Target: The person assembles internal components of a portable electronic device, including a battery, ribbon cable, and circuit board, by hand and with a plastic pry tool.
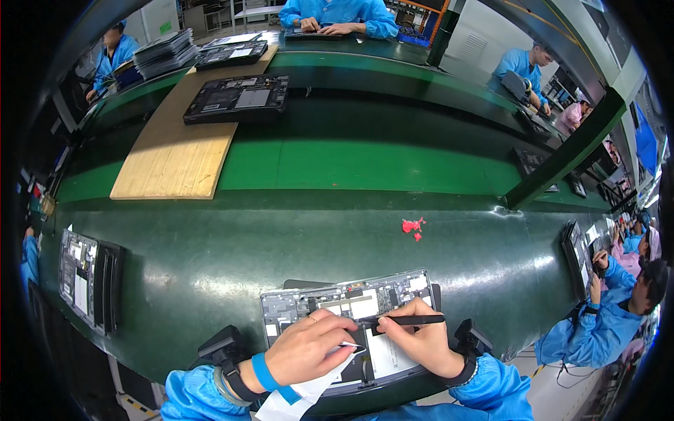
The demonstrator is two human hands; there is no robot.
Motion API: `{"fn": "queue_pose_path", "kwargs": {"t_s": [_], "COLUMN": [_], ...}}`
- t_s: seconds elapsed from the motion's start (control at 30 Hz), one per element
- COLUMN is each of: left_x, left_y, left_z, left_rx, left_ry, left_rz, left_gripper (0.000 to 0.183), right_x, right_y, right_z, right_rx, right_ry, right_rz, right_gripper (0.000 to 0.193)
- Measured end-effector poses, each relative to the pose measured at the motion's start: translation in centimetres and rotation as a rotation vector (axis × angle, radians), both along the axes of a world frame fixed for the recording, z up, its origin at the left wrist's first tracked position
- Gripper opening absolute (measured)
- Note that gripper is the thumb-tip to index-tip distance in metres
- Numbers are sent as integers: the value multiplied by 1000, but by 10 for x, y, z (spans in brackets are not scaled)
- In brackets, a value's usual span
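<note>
- The right hand [420, 340] has its grip clenched around a thin black tool [407, 320], pen-like, lying nearly level with its tip pointing toward the left hand.
- The left hand [309, 347] pinches a small white strip [349, 344] between its fingertips, just beside the tool's tip; a ring shows on one finger.
- Both hands rest over an opened grey device [351, 302] with its inner boards exposed, lying on the near edge of the green bench [210, 259], right in front of the person.
- White paper [309, 393] sits under the left wrist.
- A red scrap [413, 226] lies farther out on the bench, well apart.
- Another opened device [237, 98] sits on a wooden board [175, 154] beyond.
</note>
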State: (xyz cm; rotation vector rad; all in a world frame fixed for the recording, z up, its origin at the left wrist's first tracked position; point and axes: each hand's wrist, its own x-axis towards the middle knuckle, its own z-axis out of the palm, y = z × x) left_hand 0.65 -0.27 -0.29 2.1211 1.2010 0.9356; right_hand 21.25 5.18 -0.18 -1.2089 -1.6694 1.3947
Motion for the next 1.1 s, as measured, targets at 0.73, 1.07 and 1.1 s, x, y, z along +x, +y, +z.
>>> {"fn": "queue_pose_path", "kwargs": {"t_s": [0.73,1.07,1.1], "left_x": [21,26,26], "left_y": [-9,-8,-8], "left_z": [16,9,9], "left_rx": [-583,-606,-605], "left_ry": [-380,-320,-333], "left_rz": [159,221,228], "left_gripper": [20,22,22], "right_x": [24,23,23], "right_y": [-19,-13,-13], "right_z": [24,21,20], "right_rx": [-89,-230,-258], "right_ry": [495,427,438], "right_rz": [161,198,212], "right_gripper": [19,18,20]}}
